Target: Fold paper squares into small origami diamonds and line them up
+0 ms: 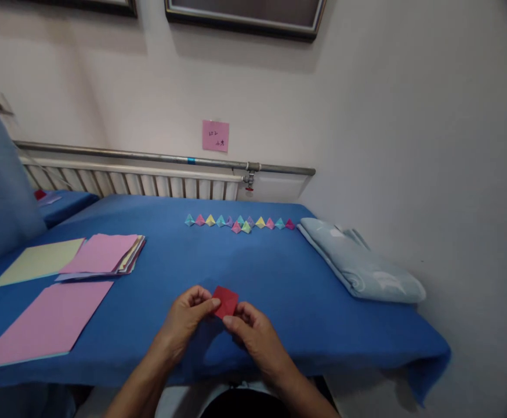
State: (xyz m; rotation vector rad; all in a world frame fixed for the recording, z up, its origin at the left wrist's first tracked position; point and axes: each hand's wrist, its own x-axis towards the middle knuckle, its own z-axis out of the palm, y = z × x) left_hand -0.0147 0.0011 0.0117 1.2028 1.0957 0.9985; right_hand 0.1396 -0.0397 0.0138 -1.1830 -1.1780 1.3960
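Note:
A small red square of folded paper (226,301) is held up between my two hands, just above the front part of the blue-covered table. My left hand (188,316) pinches its left corner, thumb on top. At its lower right edge, my right hand (253,334) grips it between thumb and curled fingers. Beyond the hands, a row of small folded paper pieces (221,221) in several colours lies across the cloth, two of them set in front of the others.
To the left lie a stack of coloured paper (101,253), a pale yellow sheet (40,261) and pink sheets (47,322). A folded light-blue blanket (358,261) rests at the right against the wall. Behind the table run a radiator (149,184) and a metal pipe (149,157).

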